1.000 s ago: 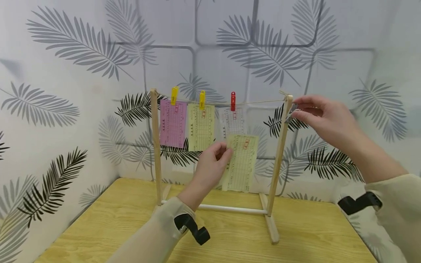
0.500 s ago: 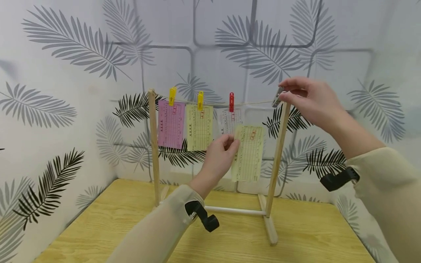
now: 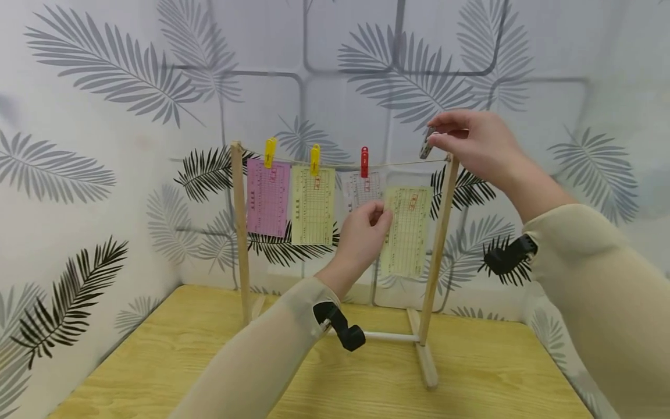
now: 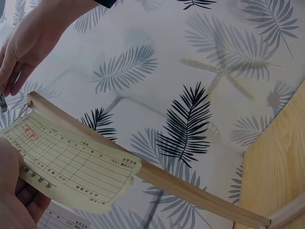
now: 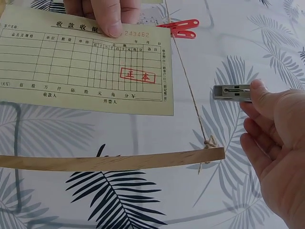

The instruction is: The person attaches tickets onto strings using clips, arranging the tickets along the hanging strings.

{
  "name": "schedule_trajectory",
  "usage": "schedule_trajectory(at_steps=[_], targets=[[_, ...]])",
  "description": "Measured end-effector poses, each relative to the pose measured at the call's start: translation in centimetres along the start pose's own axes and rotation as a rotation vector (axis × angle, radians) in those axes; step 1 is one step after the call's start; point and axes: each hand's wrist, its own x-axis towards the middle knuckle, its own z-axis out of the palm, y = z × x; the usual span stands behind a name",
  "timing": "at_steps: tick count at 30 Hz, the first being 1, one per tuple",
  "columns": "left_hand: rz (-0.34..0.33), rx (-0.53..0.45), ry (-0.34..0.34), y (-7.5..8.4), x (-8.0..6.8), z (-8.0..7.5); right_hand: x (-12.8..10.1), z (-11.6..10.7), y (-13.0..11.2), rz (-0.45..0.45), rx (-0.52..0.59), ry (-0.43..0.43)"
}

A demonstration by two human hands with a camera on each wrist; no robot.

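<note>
My left hand (image 3: 366, 224) pinches the yellow slip (image 3: 407, 230) by its upper left corner and holds it up just under the string (image 3: 398, 164), between the red peg (image 3: 364, 162) and the right post (image 3: 438, 244). My right hand (image 3: 473, 142) pinches a grey peg (image 3: 426, 143) between thumb and fingers, just above the string and near the post top. From the right wrist I see the peg (image 5: 232, 92) beside the string (image 5: 188, 83), apart from it.

To do this step well, I think I must lift the slip until its top edge touches the string, keep it flat, then press the peg open and put it over string and paper together, near the middle of the top edge. If I clip only the paper, it will fall. Behind, the pink slip (image 3: 267, 198) and two other slips already hang.
</note>
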Motion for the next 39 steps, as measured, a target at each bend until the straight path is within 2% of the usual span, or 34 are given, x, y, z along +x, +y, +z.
schedule_trajectory(at_steps=[9,21,29,39], targets=[[-0.020,0.000,0.032,0.4,1.7,0.8,1.4,0.5,0.6,0.019,0.031,-0.046],[-0.080,-0.023,0.053,0.3,3.1,1.6,2.5,0.3,0.5,0.024,-0.037,-0.071],[-0.121,-0.054,0.063,0.2,3.8,1.8,2.8,0.3,0.4,0.042,-0.057,-0.079],[-0.128,-0.095,0.090,0.6,4.2,2.8,3.0,0.5,0.5,0.024,-0.071,-0.094]])
